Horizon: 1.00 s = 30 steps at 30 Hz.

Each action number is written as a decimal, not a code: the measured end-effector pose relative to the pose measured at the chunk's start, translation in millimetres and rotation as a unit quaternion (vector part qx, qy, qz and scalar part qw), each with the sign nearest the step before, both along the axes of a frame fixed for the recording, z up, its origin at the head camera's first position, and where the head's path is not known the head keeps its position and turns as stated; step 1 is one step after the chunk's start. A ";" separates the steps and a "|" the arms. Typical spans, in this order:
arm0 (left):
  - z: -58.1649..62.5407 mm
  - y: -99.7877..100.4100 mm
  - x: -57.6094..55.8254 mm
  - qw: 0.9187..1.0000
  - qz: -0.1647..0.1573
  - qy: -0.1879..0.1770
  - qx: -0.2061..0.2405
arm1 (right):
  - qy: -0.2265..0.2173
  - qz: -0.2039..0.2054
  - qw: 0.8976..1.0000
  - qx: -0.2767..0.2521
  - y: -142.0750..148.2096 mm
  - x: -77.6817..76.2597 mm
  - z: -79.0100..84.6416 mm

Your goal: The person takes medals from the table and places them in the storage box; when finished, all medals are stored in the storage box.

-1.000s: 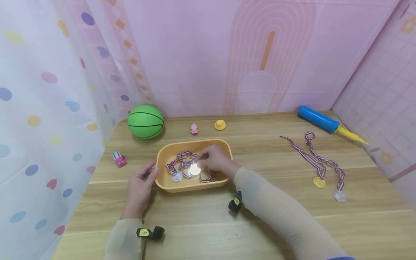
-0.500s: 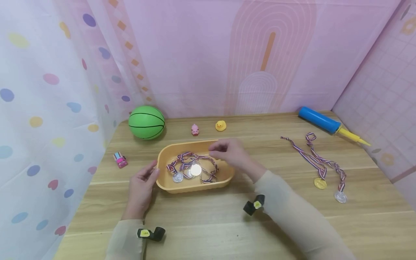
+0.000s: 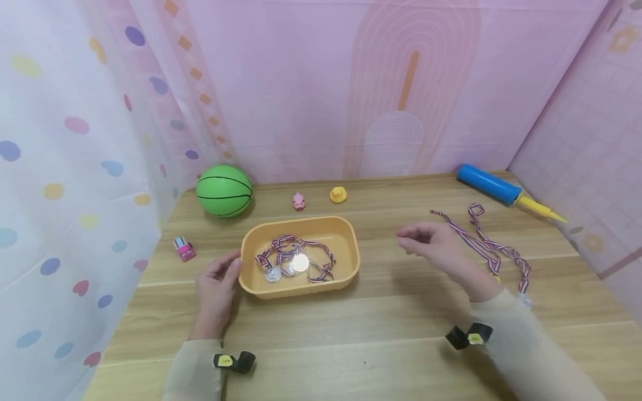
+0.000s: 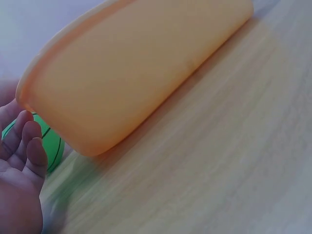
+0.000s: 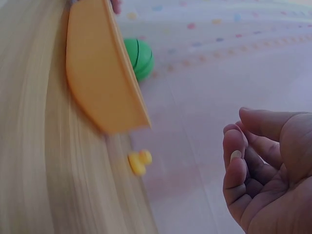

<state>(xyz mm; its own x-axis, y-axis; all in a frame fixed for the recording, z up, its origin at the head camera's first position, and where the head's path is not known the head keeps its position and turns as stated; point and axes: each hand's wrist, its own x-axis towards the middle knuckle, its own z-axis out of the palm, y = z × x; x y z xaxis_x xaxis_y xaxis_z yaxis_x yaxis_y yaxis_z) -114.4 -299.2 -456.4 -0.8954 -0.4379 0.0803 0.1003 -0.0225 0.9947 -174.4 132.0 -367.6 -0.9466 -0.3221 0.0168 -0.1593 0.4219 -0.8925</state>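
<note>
My left hand [image 3: 214, 292] holds the left end of an orange plastic basin [image 3: 346, 278]; in the left wrist view its fingers [image 4: 34, 151] bend beneath the rim. Inside the basin lie medals on striped ribbons, among them a silver medal [image 3: 273, 274] and one washed out by glare [image 3: 300, 262]. My right hand [image 3: 441, 250] is over the table right of the basin, fingers loosely curled and holding nothing. Just beyond it lie two more medals, their striped ribbons [image 3: 501, 249] stretched out; the hand and wrist partly cover the gold and silver discs.
A green ball [image 3: 224, 190], a pink pig toy [image 3: 298, 201] and a yellow rubber duck [image 3: 338, 194] stand along the back. A small pink toy [image 3: 184, 249] lies at left. The blue hand pump [image 3: 489, 184] with a yellow nozzle rests at the back right.
My right hand has risen out of the basin without a medal and moved right across the table. The left hand stays at the basin's left end.
</note>
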 end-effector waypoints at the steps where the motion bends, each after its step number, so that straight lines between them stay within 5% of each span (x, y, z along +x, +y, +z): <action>1: -0.5 0.4 0.1 1.000 0.002 0.006 -0.004 | 0.007 -0.005 1.000 0.003 7.9 2.3 -0.3; 10: 0.1 2.7 1.7 0.999 0.013 0.026 -0.013 | 0.012 -0.056 0.997 0.048 76.7 27.7 2.1; 21: -0.7 2.1 -0.8 0.999 0.015 0.026 -0.017 | 0.004 -0.088 0.994 0.068 143.5 40.7 -12.0; 30: -1.0 2.1 -1.2 0.999 0.013 0.034 -0.018 | 0.071 -0.101 0.974 0.190 166.7 43.4 -27.8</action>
